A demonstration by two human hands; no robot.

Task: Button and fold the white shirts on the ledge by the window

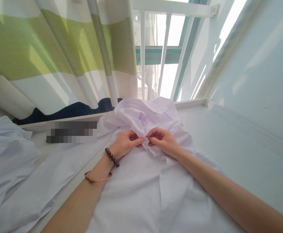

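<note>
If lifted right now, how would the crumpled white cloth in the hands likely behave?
The crumpled white cloth would probably sag floppily, given its soft folds. It looks light, since the fabric appears thin. Rolling seems unlikely: it lies spread over the flat white surface.

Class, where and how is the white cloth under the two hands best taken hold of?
Likely by the gathered folds of the white cloth, in a light pinch, the left hand coming from the left, the right hand from the right. The cloth is bunched up there; lower in the picture it lies flatter, offering less to pinch.
</note>
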